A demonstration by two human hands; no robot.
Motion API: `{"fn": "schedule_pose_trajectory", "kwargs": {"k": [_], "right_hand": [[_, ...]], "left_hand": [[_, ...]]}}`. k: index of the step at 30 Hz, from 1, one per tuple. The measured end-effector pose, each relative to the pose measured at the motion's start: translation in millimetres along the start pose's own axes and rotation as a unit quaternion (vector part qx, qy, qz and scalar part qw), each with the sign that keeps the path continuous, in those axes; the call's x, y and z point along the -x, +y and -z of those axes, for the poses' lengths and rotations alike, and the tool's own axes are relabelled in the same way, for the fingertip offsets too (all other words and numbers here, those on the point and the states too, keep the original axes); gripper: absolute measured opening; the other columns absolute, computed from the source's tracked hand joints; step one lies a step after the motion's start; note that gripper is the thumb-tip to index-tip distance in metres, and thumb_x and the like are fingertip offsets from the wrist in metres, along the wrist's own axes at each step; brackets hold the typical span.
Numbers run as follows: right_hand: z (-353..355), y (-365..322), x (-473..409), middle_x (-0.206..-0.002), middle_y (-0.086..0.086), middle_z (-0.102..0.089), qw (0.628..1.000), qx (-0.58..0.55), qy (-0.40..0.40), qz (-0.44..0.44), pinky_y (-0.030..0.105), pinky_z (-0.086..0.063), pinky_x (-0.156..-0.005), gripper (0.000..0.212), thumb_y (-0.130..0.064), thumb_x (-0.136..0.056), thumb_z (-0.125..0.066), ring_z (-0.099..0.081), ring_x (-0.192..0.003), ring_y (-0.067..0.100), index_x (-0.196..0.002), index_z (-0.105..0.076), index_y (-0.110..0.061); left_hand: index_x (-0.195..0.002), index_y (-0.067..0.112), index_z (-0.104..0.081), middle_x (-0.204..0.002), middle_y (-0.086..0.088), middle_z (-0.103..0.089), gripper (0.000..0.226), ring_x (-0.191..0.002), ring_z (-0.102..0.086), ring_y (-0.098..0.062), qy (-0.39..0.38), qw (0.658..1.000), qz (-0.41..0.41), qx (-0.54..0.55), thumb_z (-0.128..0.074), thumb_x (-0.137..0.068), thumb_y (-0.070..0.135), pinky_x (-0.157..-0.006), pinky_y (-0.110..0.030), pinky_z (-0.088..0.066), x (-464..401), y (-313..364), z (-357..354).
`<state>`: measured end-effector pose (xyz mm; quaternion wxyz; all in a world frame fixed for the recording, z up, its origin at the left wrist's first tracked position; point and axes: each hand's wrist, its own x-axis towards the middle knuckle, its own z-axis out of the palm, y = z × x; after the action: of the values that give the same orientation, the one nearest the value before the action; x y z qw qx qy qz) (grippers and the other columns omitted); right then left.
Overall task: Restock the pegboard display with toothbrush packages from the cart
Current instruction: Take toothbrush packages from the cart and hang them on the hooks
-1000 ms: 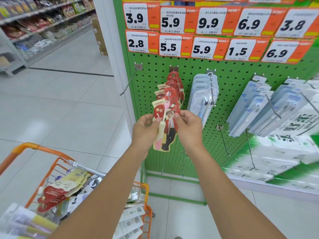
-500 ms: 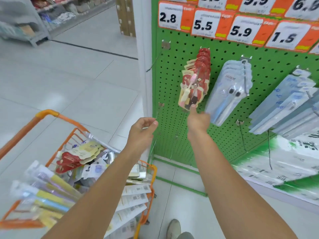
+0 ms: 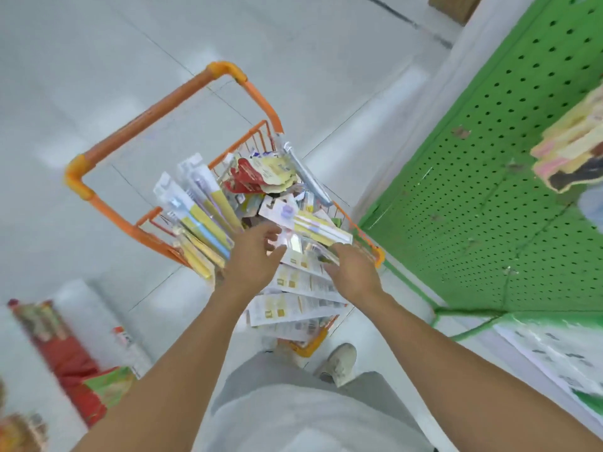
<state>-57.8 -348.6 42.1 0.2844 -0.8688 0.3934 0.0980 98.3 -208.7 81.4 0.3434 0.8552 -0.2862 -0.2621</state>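
Observation:
The orange cart (image 3: 146,122) stands below me, heaped with toothbrush packages. Long clear packs with yellow and blue cards (image 3: 199,216) lean at its left; red and cream packs (image 3: 257,176) lie at the far end; white card-backed packs (image 3: 303,285) fan out near me. My left hand (image 3: 253,256) hovers over the pile, fingers loosely spread, holding nothing. My right hand (image 3: 354,272) reaches to a clear pack with a white and yellow card (image 3: 313,225), its fingertips at that pack's near end. The green pegboard (image 3: 489,177) rises at right, with hung red and cream packs (image 3: 574,148) at its edge.
A white pillar (image 3: 417,102) borders the pegboard on its left. My grey trousers and one shoe (image 3: 339,362) are beside the cart's near end. Red and green bagged goods (image 3: 75,363) sit on the floor at lower left. White and green packs (image 3: 561,350) fill the low shelf at right.
Both hands have left the hung red and cream packs on the pegboard and dropped down to the cart. My view has swung from the pegboard to look down on the cart.

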Motion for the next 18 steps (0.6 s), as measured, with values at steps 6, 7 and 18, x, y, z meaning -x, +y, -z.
{"fn": "schedule_pose_trajectory", "kwargs": {"k": [6,7,18], "right_hand": [[-7,-25,-35,-0.099,0.007,-0.069,0.998,-0.047,0.011,-0.029,0.037,-0.052,-0.076,0.022,-0.033,-0.098,-0.06,-0.065,-0.095,0.03,-0.105,-0.067,-0.013],[-6,-28,-37,-0.102,0.007,-0.069,0.998,-0.049,0.021,-0.026,0.038,-0.053,-0.078,0.022,-0.031,-0.098,-0.061,-0.065,-0.097,0.029,-0.108,-0.068,-0.013],[-5,-15,-60,-0.091,0.004,-0.072,0.994,-0.103,-0.029,-0.036,0.032,-0.053,-0.08,0.008,-0.014,-0.095,-0.068,-0.067,-0.091,0.024,-0.095,-0.075,-0.01]], "left_hand": [[-0.113,0.027,-0.064,-0.103,0.013,-0.067,0.028,-0.091,-0.067,-0.007,0.033,0.986,0.085,0.143,-0.076,-0.088,0.021,-0.076,-0.016,-0.054,20,-22,0],[-0.112,0.029,-0.064,-0.103,0.013,-0.067,0.028,-0.092,-0.067,-0.008,0.036,0.979,0.101,0.171,-0.077,-0.087,0.023,-0.078,-0.022,-0.056,19,-24,2],[-0.129,0.02,-0.059,-0.117,0.003,-0.064,0.046,-0.108,-0.064,-0.017,-0.069,0.979,0.151,0.118,-0.074,-0.087,0.013,-0.093,-0.035,-0.053,-6,-36,-1]]}}
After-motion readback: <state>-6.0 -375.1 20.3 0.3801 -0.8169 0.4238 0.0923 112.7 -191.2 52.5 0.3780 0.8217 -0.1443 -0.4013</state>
